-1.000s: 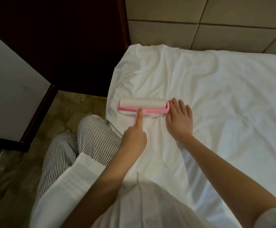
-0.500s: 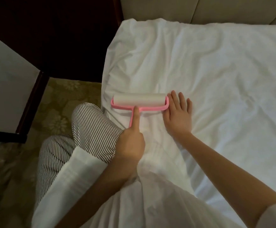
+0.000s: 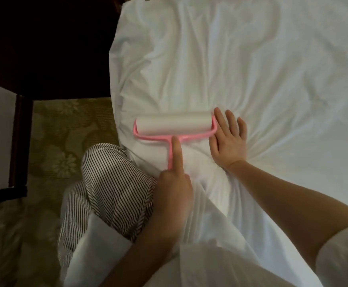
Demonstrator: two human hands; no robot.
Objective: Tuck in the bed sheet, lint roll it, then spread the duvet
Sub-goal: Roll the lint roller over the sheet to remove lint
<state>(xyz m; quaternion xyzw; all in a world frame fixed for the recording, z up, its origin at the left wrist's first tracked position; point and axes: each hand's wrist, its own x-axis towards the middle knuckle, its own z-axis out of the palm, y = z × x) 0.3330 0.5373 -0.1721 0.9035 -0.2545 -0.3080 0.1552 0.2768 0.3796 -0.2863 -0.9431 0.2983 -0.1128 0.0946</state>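
Since a second ago: lint roller and both hands are farther from the bed's head end; padded headboard is out of view.

Wrinkled white cotton bed sheet covers the bed and fills the upper and right field. Creases fan out from under the right hand. The left edge drops over the mattress side.

Pink plastic T-handled lint roller with a white sticky drum lies on the sheet near the left edge of the bed, drum crosswise, handle pointing back toward the person.

Left hand is clenched round the handle's lower end, forefinger straight along the stem up to the crossbar. Right hand is flat on the sheet, fingers straight and spread, just beside the drum's right end.

Black-and-white striped trouser knee is against the bed side. Olive floral-patterned carpet on the floor. Dark wooden furniture frame at left, upper left in deep shadow.
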